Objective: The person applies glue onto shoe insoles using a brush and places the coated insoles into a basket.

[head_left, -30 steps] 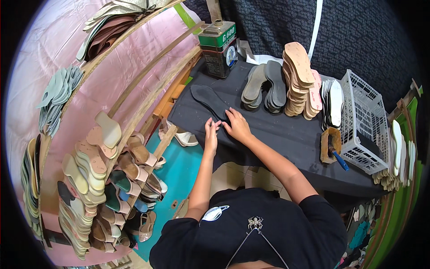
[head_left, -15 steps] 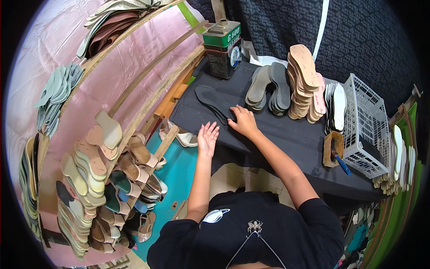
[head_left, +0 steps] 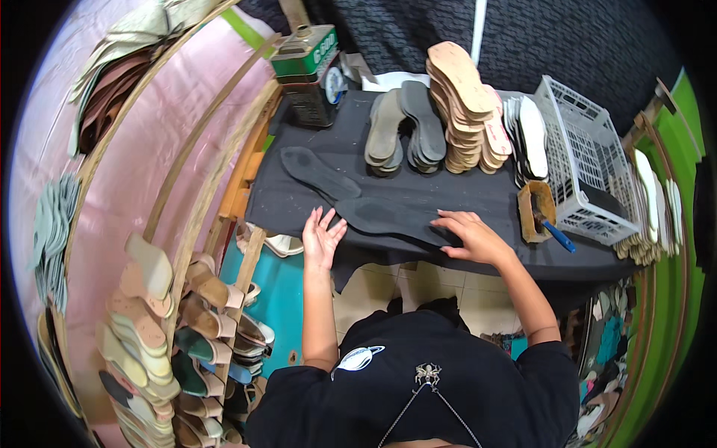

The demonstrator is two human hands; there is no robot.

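Note:
Two dark grey shoe insoles lie on the black cloth-covered table [head_left: 478, 198]. The nearer insole [head_left: 388, 218] lies along the front edge; my right hand [head_left: 469, 235] rests flat on its right end. The other insole [head_left: 317, 172] lies further back to the left, untouched. My left hand [head_left: 321, 235] hovers open, fingers spread, at the table's front edge just left of the nearer insole, holding nothing.
Behind stand stacks of grey insoles [head_left: 407, 131] and tan insoles [head_left: 467, 104], a green metal can [head_left: 306, 75], a white plastic basket [head_left: 590, 160] and a small brown pot with a blue-handled brush [head_left: 539, 210]. A pink wall with racks of soles [head_left: 149, 313] runs on the left.
My right hand has slid right along the table with the nearer insole under it. My left hand has come off the insole and opened near the front edge.

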